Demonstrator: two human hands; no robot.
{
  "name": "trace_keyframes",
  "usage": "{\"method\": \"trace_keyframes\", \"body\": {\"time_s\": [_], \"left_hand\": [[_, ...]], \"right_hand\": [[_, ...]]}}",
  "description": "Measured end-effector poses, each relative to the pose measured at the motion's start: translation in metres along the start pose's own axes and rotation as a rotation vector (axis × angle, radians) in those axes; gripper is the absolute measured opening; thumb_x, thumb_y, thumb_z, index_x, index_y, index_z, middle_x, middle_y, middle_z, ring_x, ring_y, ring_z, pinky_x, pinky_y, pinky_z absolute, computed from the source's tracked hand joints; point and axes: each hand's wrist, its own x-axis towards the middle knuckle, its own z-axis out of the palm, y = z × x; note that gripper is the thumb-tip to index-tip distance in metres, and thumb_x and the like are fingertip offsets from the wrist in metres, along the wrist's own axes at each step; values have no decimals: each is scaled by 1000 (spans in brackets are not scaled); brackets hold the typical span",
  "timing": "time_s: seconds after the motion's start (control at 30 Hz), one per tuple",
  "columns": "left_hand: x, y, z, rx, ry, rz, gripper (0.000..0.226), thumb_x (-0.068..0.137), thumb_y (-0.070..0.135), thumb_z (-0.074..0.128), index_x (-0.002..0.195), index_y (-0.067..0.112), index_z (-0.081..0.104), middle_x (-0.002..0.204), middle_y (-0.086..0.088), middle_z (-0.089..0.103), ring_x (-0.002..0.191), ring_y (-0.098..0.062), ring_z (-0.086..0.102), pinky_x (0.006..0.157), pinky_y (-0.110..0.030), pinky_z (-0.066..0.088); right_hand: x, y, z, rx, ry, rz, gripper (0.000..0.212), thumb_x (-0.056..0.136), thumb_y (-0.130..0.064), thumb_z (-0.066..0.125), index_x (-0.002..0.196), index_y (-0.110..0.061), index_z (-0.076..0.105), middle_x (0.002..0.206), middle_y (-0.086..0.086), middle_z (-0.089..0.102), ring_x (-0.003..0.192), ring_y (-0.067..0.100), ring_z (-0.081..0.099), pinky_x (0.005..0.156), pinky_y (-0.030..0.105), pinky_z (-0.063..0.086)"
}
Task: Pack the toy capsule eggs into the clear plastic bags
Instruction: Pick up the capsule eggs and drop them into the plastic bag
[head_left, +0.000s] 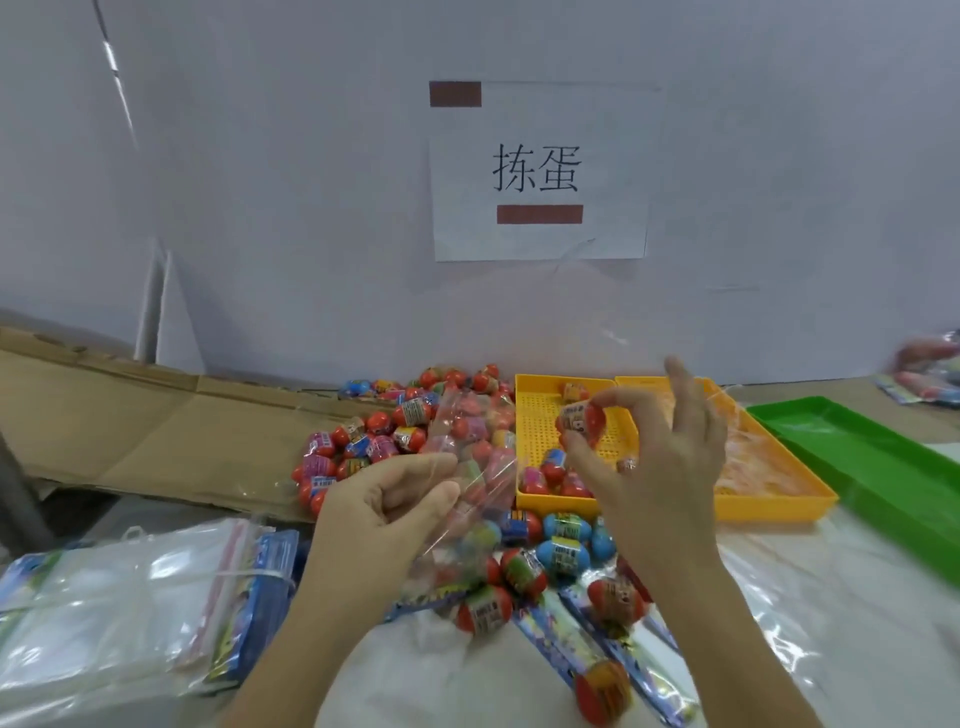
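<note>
My left hand (387, 512) pinches the edge of a clear plastic bag (475, 467), which hangs open above the table. My right hand (657, 462) holds a red toy capsule egg (582, 422) between thumb and fingertips, just right of the bag's opening and above the left yellow tray. A heap of capsule eggs (395, 426), red, pink and blue, lies behind the bag. More eggs (563, 551) lie on the table under my hands. A filled bag with a red egg (602, 688) lies near the front.
Two yellow perforated trays (535, 415) (774, 499) stand side by side at the right; the left one holds a few eggs. A green tray (872, 457) lies further right. A bundle of empty bags (130, 597) sits at left, flattened cardboard (130, 415) behind it.
</note>
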Motion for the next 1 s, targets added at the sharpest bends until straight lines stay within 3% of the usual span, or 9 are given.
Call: {"method": "trace_keyframes", "body": {"time_s": [0.07, 0.1, 0.17, 0.23, 0.37, 0.57, 0.7, 0.87, 1.0], "left_hand": [[-2, 2, 2, 30, 2, 20, 28, 80, 2, 74, 92, 27, 73, 86, 16, 76, 80, -1, 72, 64, -9, 52], [-3, 3, 2, 42, 4, 29, 29, 79, 1, 74, 91, 28, 72, 85, 18, 75, 79, 0, 71, 63, -8, 52], [-5, 3, 3, 69, 0, 35, 31, 80, 0, 74, 89, 30, 71, 83, 20, 75, 78, 2, 70, 62, -7, 51], [-6, 2, 3, 93, -14, 34, 32, 81, 1, 74, 90, 31, 71, 83, 21, 74, 78, 2, 70, 62, -8, 52], [-8, 3, 5, 84, -80, 34, 32, 81, 2, 73, 98, 30, 71, 85, 20, 75, 81, 1, 71, 65, -9, 52], [-7, 3, 2, -18, -155, 33, 30, 72, 26, 70, 101, 33, 70, 91, 11, 77, 88, -6, 73, 74, -16, 56], [-7, 4, 3, -14, -214, 29, 34, 74, 32, 66, 107, 39, 65, 94, 17, 76, 89, -4, 72, 72, -13, 54], [-8, 6, 3, -93, -206, 7, 39, 69, 27, 70, 107, 34, 67, 90, 7, 78, 85, -11, 74, 67, -18, 57], [-8, 8, 4, -131, -182, 4, 41, 62, 20, 77, 102, 30, 70, 85, 1, 78, 82, -14, 75, 65, -19, 57]], "right_hand": [[3, 5, -5, 82, -128, 9, 22, 77, -44, 70, 94, -37, 57, 148, -24, 35, 141, 4, 24, 112, 22, 18], [5, 3, -9, 239, -262, 43, 24, 74, -53, 69, 91, -41, 56, 135, -37, 43, 133, -5, 32, 106, 14, 26], [7, 5, -11, 453, -420, 119, 33, 68, -62, 70, 92, -44, 58, 117, -42, 53, 129, -1, 42, 97, 19, 36], [7, 6, -12, 422, -356, 89, 28, 67, -57, 71, 90, -48, 59, 119, -50, 42, 136, 1, 33, 103, 28, 31], [2, -10, -11, 553, -362, 82, 31, 58, -59, 71, 88, -51, 64, 137, -26, 45, 131, 2, 41, 108, 46, 40], [-4, -17, -11, 446, -454, -12, 29, 73, -37, 78, 95, -50, 66, 134, -27, 44, 131, 0, 39, 108, 41, 37], [-7, -18, -6, 509, -440, -20, 35, 81, -24, 74, 96, -53, 64, 121, -31, 53, 119, -6, 48, 90, 26, 49], [-11, -20, 0, 548, -348, 9, 32, 84, -29, 72, 103, -51, 60, 114, -24, 61, 114, -2, 54, 92, 35, 52], [-15, -26, 2, 428, -250, -112, 30, 79, -41, 69, 103, -54, 57, 116, -22, 55, 116, 1, 46, 95, 23, 37]]}}
